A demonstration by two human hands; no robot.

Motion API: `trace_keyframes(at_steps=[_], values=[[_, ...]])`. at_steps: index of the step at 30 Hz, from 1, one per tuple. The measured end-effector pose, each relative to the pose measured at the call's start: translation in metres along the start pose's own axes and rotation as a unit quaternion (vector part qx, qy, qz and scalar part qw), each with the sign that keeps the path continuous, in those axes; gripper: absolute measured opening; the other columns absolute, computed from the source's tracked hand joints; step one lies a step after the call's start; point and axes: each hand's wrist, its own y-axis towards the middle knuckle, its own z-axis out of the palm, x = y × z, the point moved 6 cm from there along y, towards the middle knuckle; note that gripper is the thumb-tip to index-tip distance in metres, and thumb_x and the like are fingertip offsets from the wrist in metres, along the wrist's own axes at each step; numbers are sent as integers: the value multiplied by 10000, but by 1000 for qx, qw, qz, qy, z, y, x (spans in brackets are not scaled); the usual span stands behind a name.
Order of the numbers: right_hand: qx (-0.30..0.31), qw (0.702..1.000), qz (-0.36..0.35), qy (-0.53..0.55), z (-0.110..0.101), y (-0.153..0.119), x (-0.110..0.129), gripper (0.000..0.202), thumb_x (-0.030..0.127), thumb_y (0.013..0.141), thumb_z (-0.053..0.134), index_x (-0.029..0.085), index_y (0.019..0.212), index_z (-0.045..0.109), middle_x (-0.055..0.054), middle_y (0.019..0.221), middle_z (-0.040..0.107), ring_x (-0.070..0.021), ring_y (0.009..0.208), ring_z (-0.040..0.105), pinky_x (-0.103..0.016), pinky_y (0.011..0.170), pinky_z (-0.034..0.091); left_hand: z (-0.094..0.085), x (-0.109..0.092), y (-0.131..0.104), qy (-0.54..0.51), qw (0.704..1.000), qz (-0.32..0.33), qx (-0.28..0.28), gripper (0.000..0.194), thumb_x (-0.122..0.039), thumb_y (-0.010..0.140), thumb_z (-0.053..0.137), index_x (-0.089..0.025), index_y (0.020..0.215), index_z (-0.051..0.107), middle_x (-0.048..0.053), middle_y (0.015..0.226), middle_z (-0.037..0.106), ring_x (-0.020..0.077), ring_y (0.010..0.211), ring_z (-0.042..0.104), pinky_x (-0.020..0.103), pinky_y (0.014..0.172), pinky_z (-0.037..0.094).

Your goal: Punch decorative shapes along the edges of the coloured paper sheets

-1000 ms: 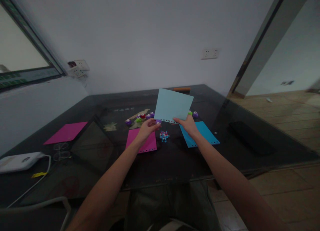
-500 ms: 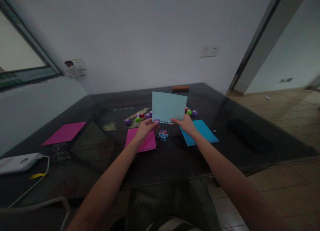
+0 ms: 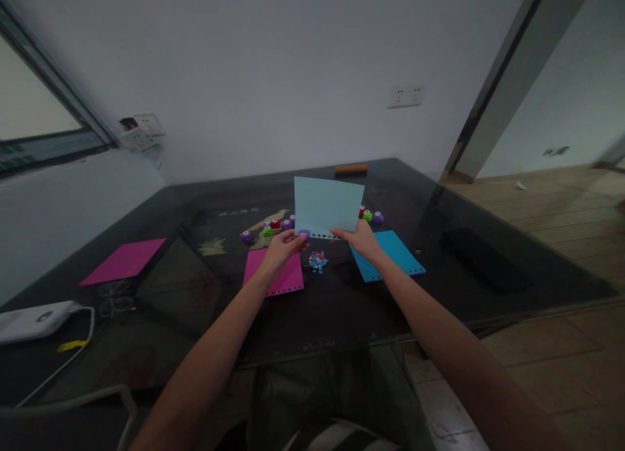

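A pale blue sheet of paper (image 3: 328, 205) is held up over the table, with a row of small punched holes along its near edge. My left hand (image 3: 288, 248) is closed round a small purple craft punch (image 3: 304, 233) at the sheet's near left corner. My right hand (image 3: 360, 238) pinches the near edge towards the right, thumb on top. Below lies a little heap of pink, white and blue paper cutouts (image 3: 318, 261). A pink sheet (image 3: 288, 275) with holes along its near edge lies under my left wrist. A blue sheet (image 3: 398, 256), likewise punched, lies by my right forearm.
Several more coloured punches (image 3: 267, 230) stand behind the paper to the left, with others (image 3: 374, 217) to the right. Another pink sheet (image 3: 124, 261) lies far left, near a white corded device (image 3: 36, 322). A dark flat object (image 3: 483, 257) rests at right.
The view has shifted slightly. Both hands keep their hold on the pale blue sheet and the punch, with no other clear movement.
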Motion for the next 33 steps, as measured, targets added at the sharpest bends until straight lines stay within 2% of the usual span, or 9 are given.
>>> trace_keyframes(at_steps=[5,10,33], values=[[10,1000,0,-13,1,-1,1,233,297,632,690,150,807,649,-91,829,690,-249,792,640,-401,792,506,-2,0,0,15,1000,-2,-6,320,-358,673,707,-148,903,633,85,901,660,137,701,606,286,718,489],[-1,1000,-1,-8,0,-1,0,274,299,621,696,149,845,646,-97,885,691,-246,816,641,-394,801,505,-4,2,2,15,1000,-4,-8,307,-357,682,703,-164,911,635,81,925,663,143,730,615,275,695,483],[12,1000,-8,5,2,2,-6,315,308,635,689,135,894,644,-97,887,692,-246,809,650,-400,789,514,-3,2,2,-29,1000,-9,-5,318,-336,658,725,-140,888,625,62,864,645,126,705,599,292,744,477]])
